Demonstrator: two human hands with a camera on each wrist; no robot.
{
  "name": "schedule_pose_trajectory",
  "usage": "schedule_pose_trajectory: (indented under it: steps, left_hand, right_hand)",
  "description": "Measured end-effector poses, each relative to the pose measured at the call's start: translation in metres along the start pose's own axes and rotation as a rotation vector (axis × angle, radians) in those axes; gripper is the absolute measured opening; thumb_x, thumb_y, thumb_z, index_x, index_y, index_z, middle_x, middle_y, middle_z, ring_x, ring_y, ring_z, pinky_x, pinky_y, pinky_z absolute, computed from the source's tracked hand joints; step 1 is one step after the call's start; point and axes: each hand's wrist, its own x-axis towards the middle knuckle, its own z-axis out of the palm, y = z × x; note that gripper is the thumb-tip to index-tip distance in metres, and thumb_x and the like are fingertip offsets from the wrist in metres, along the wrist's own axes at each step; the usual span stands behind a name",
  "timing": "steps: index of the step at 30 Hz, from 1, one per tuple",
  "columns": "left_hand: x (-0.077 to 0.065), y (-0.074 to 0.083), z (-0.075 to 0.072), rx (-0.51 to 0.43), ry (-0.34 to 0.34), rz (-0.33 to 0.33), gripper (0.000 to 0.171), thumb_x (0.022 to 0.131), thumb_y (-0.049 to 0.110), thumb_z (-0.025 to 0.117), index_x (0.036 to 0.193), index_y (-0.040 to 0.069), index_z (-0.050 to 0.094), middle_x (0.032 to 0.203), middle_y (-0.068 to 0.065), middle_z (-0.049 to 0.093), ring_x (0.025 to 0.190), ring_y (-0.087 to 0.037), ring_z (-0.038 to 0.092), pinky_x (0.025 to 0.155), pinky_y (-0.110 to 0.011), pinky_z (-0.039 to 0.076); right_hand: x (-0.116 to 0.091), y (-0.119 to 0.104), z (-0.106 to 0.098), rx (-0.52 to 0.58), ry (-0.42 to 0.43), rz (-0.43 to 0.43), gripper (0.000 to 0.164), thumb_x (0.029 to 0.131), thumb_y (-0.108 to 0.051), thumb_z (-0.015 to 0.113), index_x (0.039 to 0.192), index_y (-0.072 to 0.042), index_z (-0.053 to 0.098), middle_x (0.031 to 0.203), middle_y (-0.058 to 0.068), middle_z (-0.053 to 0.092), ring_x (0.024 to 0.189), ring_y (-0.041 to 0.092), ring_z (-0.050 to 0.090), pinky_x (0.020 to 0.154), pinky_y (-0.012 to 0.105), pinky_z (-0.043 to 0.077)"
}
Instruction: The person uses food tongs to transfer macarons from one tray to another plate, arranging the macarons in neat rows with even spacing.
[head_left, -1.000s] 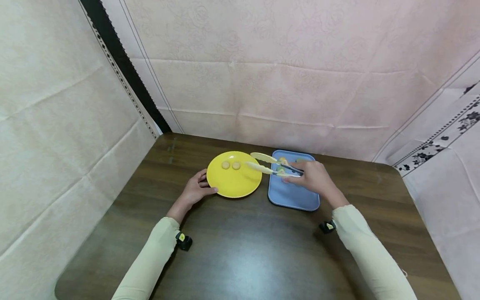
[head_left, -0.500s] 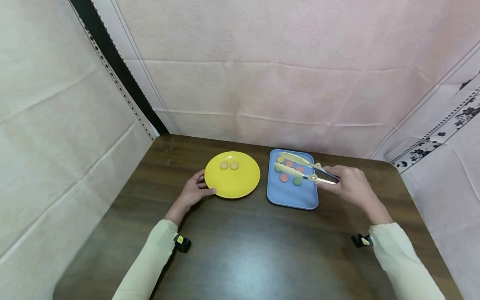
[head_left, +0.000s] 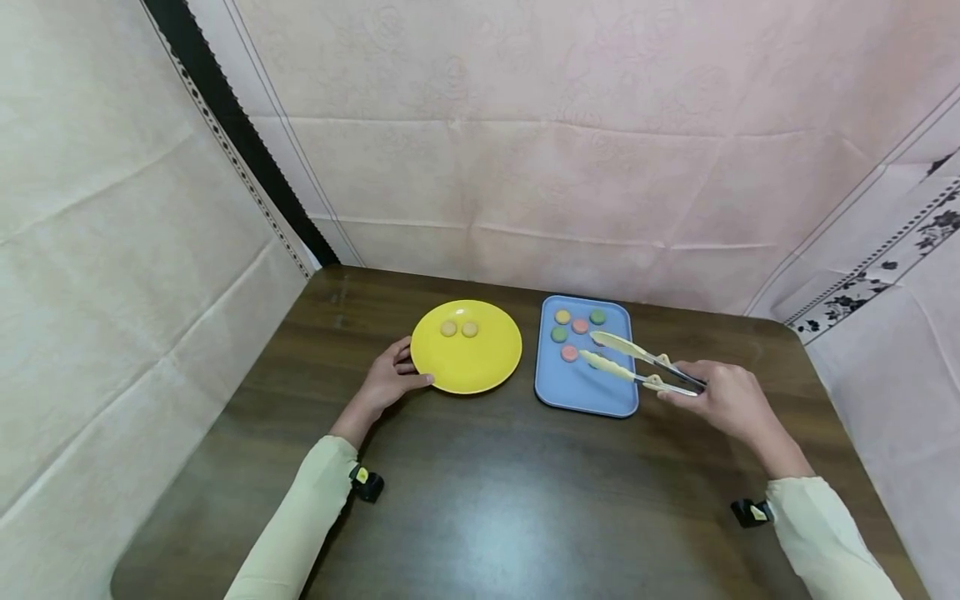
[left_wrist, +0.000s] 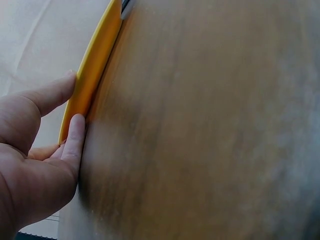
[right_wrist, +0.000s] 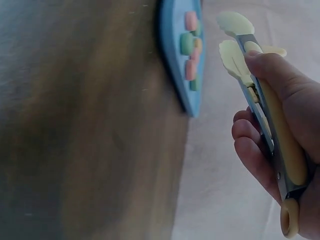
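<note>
My left hand holds the yellow plate at its left edge. In the left wrist view the thumb and fingers meet the yellow plate's rim. Two small pale-yellow discs lie toward the back of the plate. My right hand grips a pair of tongs with pale scalloped tips, spread apart and with nothing between them. Those tips overlap the right part of a blue tray in the head view. Pink, green and yellow discs lie in the tray, one partly hidden behind the tongs.
The dark wooden table reaches its back edge just behind the plate and tray. Pale patterned cloth hangs behind and at both sides. A small black camera sits on each wrist.
My right hand has drawn the tongs to the right and toward me, from between plate and tray to the tray's right side, uncovering the discs. My left hand stays at the plate.
</note>
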Motion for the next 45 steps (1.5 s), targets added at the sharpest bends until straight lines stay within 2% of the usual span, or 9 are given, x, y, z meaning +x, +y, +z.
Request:
schedule_pose_trajectory:
  steps: [11, 24, 35, 45]
  left_hand:
    - [0.001, 0.000, 0.002, 0.007, -0.003, -0.005, 0.095, 0.085, 0.010, 0.085, 0.161, 0.009, 0.029, 0.153, -0.015, 0.047, 0.128, -0.033, 0.056, 0.097, -0.038, 0.053]
    - [0.002, -0.001, 0.001, -0.007, -0.002, 0.001, 0.095, 0.084, 0.010, 0.085, 0.161, 0.010, 0.029, 0.151, -0.015, 0.048, 0.128, -0.033, 0.056, 0.097, -0.038, 0.053]
    - [0.002, -0.001, 0.000, -0.017, 0.002, 0.004, 0.093, 0.084, 0.008, 0.084, 0.160, 0.009, 0.030, 0.151, -0.016, 0.048, 0.127, -0.033, 0.056, 0.097, -0.037, 0.053]
    - [0.001, -0.001, 0.000, -0.008, 0.004, 0.000, 0.093, 0.084, 0.008, 0.085, 0.160, 0.009, 0.031, 0.151, -0.015, 0.048, 0.127, -0.033, 0.056, 0.097, -0.036, 0.053]
  right_hand:
    - [-0.015, 0.011, 0.015, -0.007, -0.028, 0.044, 0.052, 0.082, -0.036, 0.086, 0.116, 0.002, 0.075, 0.080, 0.003, 0.069, 0.063, 0.014, 0.049, 0.055, 0.032, 0.039]
    - [-0.018, 0.012, 0.021, -0.007, -0.035, 0.103, 0.056, 0.083, -0.040, 0.085, 0.118, 0.003, 0.074, 0.093, 0.015, 0.074, 0.067, 0.018, 0.052, 0.057, 0.033, 0.039]
    - [-0.017, 0.011, 0.023, 0.008, -0.066, 0.119, 0.058, 0.085, -0.043, 0.083, 0.119, 0.003, 0.074, 0.099, 0.019, 0.074, 0.071, 0.021, 0.055, 0.060, 0.035, 0.042]
    - [-0.020, 0.015, 0.025, 0.001, -0.045, 0.109, 0.057, 0.084, -0.040, 0.084, 0.119, 0.004, 0.074, 0.101, 0.021, 0.075, 0.071, 0.021, 0.056, 0.060, 0.036, 0.042]
